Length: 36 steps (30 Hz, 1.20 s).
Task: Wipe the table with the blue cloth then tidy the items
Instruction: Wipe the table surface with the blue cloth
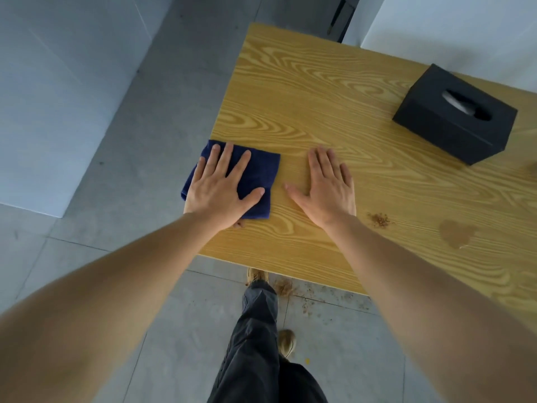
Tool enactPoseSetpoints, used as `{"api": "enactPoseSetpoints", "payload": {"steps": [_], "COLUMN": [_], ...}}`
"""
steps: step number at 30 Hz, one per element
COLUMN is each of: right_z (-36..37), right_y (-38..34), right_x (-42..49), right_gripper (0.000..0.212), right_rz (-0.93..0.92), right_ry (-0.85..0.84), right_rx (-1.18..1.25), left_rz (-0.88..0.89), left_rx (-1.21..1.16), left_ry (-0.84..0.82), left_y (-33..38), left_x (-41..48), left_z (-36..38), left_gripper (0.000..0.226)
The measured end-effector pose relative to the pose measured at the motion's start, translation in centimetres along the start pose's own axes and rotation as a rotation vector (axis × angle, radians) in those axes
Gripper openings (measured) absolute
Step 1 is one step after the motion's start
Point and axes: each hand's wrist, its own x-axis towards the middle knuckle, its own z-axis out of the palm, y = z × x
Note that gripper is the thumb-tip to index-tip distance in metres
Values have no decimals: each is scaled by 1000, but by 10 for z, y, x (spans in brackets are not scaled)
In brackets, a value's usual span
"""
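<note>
Blue cloth point(255, 175) lies folded at the table's point(334, 91) left edge, pinned flat under the left hand point(220, 190), fingers spread wide, arm stretched forward. Right hand point(325, 187) presses palm-down on bare wood just beside it, open, holding nothing. Crumbs point(379, 220) and a spill point(456, 234) sit to the right; black tissue box point(453, 114) farther back.

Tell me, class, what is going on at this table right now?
A person stands at a yellow wood-grain table with both hands flat on it. The left hand presses a folded dark blue cloth at the table's left edge, and the right hand rests bare on the wood beside it. Brown crumbs and a brownish wet spill lie unwiped to the right. A black tissue box sits at the far right. More crumbs lie on the grey floor.
</note>
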Motion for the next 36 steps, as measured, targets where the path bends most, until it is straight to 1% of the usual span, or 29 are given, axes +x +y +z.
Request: {"api": "enactPoseSetpoints", "payload": {"steps": [7, 14, 17, 22, 25, 28, 32, 34, 36], "right_z": [-1, 1, 3, 2, 2, 1, 0, 1, 3], "right_y": [3, 4, 5, 6, 8, 10, 10, 10, 9], "right_x": [5, 5, 5, 6, 6, 7, 7, 8, 8], "right_gripper": [100, 99, 99, 100, 101, 101, 102, 101, 101], "right_rz": [15, 10, 8, 3, 6, 14, 11, 11, 13], "right_ry": [4, 24, 42, 42, 38, 22, 0, 6, 22], "right_rx": [3, 10, 24, 50, 71, 88, 114, 107, 106], "left_rz": [-8, -54, -64, -51, -80, -148, -293, -279, -225], "left_rx": [-8, -47, -80, -221, -302, -462, -729, -765, -757], "left_ry": [14, 93, 128, 314, 400, 412, 372, 391, 393], "left_y": [2, 10, 17, 28, 34, 39, 54, 67, 83], "left_x": [-45, -74, -82, -92, -87, -70, -9, 39, 89], "left_z": [17, 28, 32, 42, 42, 30, 1, -15, -26], "left_gripper": [88, 82, 74, 49, 40, 38, 23, 22, 22]}}
